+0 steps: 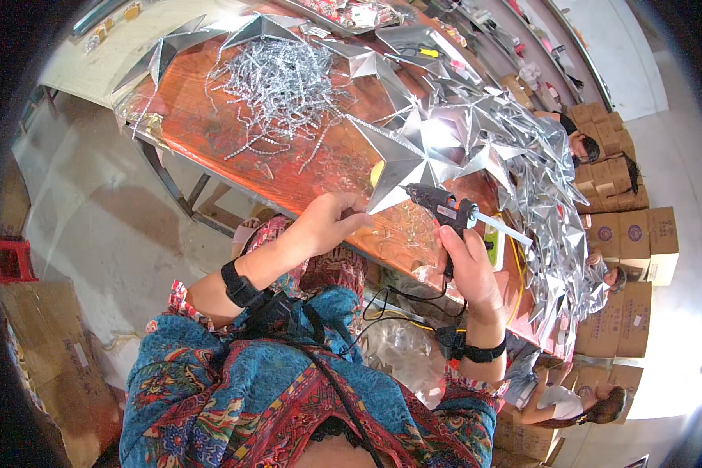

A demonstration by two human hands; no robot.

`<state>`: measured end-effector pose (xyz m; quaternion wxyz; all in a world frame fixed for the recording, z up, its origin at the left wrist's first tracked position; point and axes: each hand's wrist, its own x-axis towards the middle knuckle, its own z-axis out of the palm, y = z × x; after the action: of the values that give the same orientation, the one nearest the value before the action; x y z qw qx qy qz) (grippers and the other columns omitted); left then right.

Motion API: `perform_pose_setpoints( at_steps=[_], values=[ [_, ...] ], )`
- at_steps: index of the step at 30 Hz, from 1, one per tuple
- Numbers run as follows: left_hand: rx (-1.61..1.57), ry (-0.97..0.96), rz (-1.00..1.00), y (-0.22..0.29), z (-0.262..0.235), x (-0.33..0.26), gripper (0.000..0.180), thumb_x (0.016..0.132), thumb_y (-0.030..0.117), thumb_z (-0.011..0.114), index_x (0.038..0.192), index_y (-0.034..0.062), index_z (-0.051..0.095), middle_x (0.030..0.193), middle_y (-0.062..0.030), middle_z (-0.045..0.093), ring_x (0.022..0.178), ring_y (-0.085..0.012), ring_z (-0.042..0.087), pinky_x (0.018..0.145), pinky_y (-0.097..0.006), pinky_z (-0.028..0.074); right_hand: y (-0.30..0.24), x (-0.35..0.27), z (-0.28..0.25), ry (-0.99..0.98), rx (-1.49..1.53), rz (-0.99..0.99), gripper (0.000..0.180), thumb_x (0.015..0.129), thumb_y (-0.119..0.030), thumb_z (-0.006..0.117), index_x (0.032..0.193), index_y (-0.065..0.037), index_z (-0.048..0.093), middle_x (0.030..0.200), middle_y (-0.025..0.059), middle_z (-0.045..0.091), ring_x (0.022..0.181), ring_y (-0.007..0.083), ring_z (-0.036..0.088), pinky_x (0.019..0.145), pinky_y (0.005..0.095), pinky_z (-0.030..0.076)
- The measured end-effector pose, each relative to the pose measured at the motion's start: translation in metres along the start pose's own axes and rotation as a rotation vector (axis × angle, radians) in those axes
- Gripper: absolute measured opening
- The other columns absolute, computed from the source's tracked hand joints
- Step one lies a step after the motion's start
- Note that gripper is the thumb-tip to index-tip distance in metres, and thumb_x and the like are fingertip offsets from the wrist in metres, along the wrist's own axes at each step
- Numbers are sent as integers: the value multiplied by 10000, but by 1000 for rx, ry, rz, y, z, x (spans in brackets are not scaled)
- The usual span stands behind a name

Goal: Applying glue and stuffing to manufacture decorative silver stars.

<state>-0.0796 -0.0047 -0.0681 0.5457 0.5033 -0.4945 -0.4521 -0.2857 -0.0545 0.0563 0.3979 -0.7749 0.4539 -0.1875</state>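
Note:
A shiny silver star (402, 160) lies on the worn reddish table (210, 148), one of its points toward me. My left hand (329, 224) has its fingertips pinched together at that near point. In my right hand (472, 265) is a black hot glue gun (435, 201), a pale glue stick (503, 228) jutting from its back. The gun's nozzle sits over the star's surface, near the same point; whether it touches cannot be made out. Beyond my left hand, a tangled heap of silver beaded trim (281, 86) rests on the table.
A large pile of silver stars (542, 203) covers the table's right side. A green power strip (491, 240) and black cables (386, 300) lie near my right hand. Cardboard boxes (636, 242) stack up at the right, where other people sit, including a person in white (565, 404).

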Motion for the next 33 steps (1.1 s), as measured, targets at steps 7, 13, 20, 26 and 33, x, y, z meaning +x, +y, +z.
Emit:
perform_pose_setpoints(
  at_steps=[7,13,20,26,33],
  values=[
    [20,-9,-22,3,-1,-1,151,821,139,594,797,-10,589,581,-8,434,563,-82,387,505,-274,340,-2,-1,1,-35,-10,-4,281,905,-230,488,1021,25,518,653,72,501,519,144,490,490,288,392],
    [25,-13,-5,1,-1,0,157,820,141,598,784,-10,581,577,-11,428,562,-85,386,503,-278,338,-2,-2,3,-2,-37,-36,291,903,-247,492,997,28,520,658,87,505,527,153,488,503,298,396],
    [39,-3,11,-2,-1,0,154,819,138,594,795,-14,582,579,-18,434,562,-88,390,503,-283,341,0,-2,3,10,-109,-39,292,901,-252,494,942,36,522,645,86,500,526,163,489,506,305,392],
    [79,10,123,-4,-2,-1,158,857,145,562,842,-12,579,607,15,451,569,-49,406,494,-245,349,-5,-6,3,39,12,64,268,900,-238,499,881,28,522,610,71,495,511,146,466,503,299,380],
    [48,-13,89,-3,-2,-4,156,856,147,574,785,12,538,613,34,441,570,-38,407,488,-231,339,-5,-14,5,-27,-50,39,250,900,-234,499,887,12,536,652,89,501,550,175,492,524,314,374]
  ],
)
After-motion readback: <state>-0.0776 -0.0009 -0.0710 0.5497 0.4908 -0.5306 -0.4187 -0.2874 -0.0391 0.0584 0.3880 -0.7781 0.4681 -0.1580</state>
